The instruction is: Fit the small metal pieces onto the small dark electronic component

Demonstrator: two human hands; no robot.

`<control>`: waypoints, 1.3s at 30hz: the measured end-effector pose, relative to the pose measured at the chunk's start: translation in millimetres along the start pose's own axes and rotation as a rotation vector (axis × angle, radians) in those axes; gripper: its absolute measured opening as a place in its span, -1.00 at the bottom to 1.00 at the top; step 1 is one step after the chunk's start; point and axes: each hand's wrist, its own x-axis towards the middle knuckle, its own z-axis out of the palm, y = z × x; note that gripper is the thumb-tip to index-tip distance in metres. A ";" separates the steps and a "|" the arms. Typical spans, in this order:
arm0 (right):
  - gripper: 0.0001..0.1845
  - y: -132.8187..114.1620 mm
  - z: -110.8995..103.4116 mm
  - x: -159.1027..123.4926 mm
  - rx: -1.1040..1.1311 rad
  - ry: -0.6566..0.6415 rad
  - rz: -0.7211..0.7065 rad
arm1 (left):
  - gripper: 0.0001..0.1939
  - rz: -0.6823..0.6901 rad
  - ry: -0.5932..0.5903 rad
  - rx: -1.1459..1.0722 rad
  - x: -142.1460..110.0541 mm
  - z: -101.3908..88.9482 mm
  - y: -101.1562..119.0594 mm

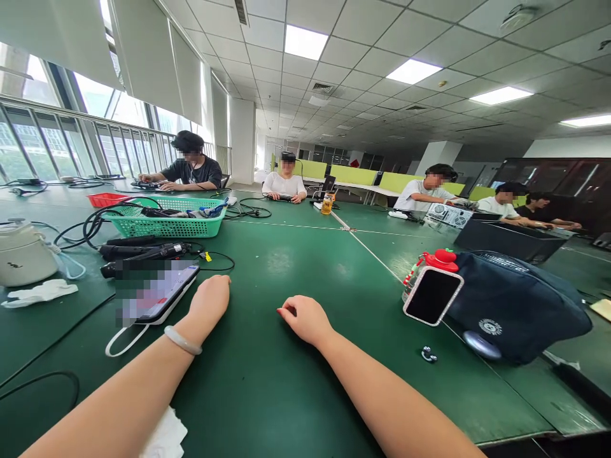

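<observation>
My left hand [209,299] rests on the green table [305,267] with its fingers curled under, right beside a lit phone [155,291] lying on a white power bank. A pale bangle sits on that wrist. My right hand [303,318] lies on the table a little to the right, also curled into a loose fist, red nails showing. Nothing is visible in either hand. The two hands are apart, with bare table between them.
A second phone [432,295] leans on a dark bag [515,299] at right, a red-capped bottle behind it. A green basket [167,219] of cables, black cables, a white pot [23,254] and tissues sit at left. Several people work at the far side.
</observation>
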 end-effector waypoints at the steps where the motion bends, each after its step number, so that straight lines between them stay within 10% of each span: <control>1: -0.71 -0.1 -0.5 -0.1 0.003 -0.005 0.007 | -0.62 -0.026 -0.006 0.025 0.6 -1.2 -3.3; 39: -0.77 7.5 -3.7 0.0 0.131 -0.115 -0.018 | -0.71 -0.041 -0.101 0.032 -4.7 18.5 8.0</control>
